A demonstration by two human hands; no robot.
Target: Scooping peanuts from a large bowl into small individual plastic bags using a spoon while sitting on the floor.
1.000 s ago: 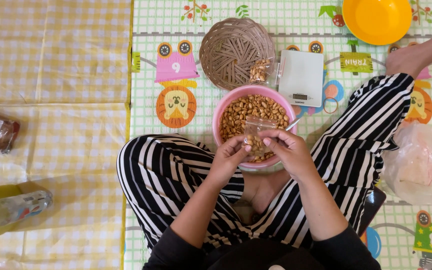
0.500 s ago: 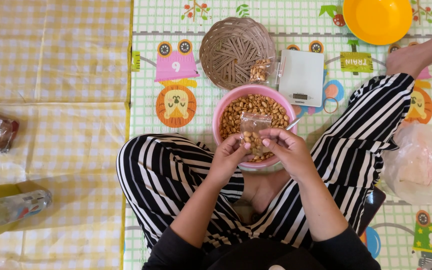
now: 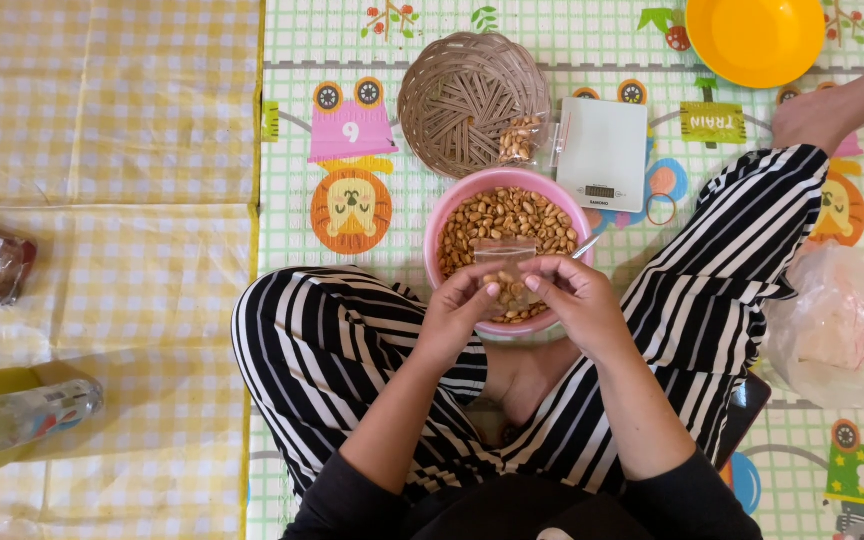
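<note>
Bag [image 3: 505,268] lower, between fingertips [image 3: 493,290].

A small clear bag [image 3: 508,272] holds a handful of tan peanuts in its lower part. It hangs upright just above the near side of the bowl [image 3: 449,212], its top edge level and pinched at both corners. The bowl is pink and round, filled nearly to the rim with the same peanuts, and sits on the floor mat between the striped knees.
</note>
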